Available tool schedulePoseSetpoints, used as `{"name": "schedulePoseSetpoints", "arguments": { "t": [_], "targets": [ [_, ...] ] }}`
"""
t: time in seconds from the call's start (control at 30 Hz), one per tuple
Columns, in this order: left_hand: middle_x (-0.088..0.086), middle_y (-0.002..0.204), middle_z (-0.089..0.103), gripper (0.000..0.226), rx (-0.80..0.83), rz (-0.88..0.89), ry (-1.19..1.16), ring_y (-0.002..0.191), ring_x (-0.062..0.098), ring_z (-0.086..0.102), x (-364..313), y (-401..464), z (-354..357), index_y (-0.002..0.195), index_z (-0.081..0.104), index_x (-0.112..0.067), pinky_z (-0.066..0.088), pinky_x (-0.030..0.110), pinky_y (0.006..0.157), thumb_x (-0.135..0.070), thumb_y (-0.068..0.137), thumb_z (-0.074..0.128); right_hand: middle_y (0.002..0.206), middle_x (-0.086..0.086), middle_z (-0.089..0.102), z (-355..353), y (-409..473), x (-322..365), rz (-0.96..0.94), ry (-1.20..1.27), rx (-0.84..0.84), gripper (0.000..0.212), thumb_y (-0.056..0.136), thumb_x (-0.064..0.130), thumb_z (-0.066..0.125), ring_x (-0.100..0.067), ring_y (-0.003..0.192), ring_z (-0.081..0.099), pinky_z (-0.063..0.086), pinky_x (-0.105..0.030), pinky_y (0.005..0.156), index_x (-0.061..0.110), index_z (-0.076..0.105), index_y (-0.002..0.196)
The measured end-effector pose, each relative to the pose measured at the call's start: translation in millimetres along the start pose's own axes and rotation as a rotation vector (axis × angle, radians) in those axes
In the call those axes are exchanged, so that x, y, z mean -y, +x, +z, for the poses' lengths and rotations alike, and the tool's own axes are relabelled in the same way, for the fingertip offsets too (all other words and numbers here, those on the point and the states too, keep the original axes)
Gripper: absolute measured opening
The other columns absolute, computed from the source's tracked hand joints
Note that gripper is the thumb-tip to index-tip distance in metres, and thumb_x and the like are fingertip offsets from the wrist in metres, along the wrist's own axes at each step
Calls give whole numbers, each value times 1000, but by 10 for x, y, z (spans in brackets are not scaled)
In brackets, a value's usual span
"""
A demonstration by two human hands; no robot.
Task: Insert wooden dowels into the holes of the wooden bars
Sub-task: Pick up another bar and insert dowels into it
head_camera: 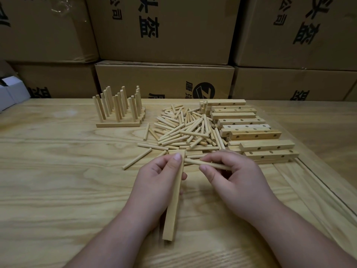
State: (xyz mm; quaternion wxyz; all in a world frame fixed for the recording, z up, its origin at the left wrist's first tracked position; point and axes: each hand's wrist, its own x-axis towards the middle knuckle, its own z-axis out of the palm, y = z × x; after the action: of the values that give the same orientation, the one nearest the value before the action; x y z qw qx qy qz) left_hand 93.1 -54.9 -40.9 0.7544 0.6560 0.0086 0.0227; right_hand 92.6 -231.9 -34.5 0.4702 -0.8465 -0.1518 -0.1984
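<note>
Stacked cardboard cartons (164, 29) wall in a pale wooden table (58, 171) where a person assembles peg racks. The left hand (158, 180) grips a wooden bar (174, 200), its long axis running from near the body away toward the loose dowel pile (185, 130). The right hand (235, 178) pinches a single dowel (210, 165), lying crosswise, its tip pointing left at the bar's far end. No hole shows on the bar's visible face, so the dowel could miss or jam if pushed in askew. Undrilled-looking and drilled bars (251, 132) wait at right; finished racks (119, 111) stand behind.
</note>
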Motion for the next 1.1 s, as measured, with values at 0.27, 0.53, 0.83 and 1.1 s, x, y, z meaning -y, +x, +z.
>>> {"name": "schedulePoseSetpoints", "arguments": {
  "t": [0.27, 0.53, 0.83, 1.1],
  "targets": [
    [3, 71, 74, 33, 29, -11, 12, 64, 5, 68, 12, 1, -2, 88, 79, -33, 53, 20, 54, -59, 70, 67, 88, 23, 71, 2, 12, -44, 16, -10, -26, 10, 85, 26, 78, 8, 91, 64, 43, -3, 76, 29, 79, 94],
    [4, 71, 75, 41, 72, 14, 122, 56, 4, 63, 13, -3, -49, 86, 79, -34, 47, 17, 52, -68, 74, 59, 93, 33, 68, -42, 34, -73, 1, -15, -10, 17, 86, 29, 76, 13, 90, 63, 41, 0, 72, 45, 72, 88],
    [3, 66, 70, 33, 93, -39, 35, 47, 7, 54, 46, 47, -76, 101, 79, -33, 41, 18, 44, -51, 95, 52, 86, 7, 63, -8, 42, -172, 45, 241, -165, 45, 89, 63, 55, -6, 68, 59, 49, -19, 59, 42, 56, 129],
    [3, 62, 55, 45, -47, -198, -537, 42, 13, 43, 21, 200, -151, 110, 77, -8, 36, 23, 37, -40, 103, 46, 147, 27, 38, 163, 143, -182, -32, -360, 242, 52, 94, 45, 45, 5, 142, 23, 21, -32, 119, 41, 42, 146]
  ]
}}
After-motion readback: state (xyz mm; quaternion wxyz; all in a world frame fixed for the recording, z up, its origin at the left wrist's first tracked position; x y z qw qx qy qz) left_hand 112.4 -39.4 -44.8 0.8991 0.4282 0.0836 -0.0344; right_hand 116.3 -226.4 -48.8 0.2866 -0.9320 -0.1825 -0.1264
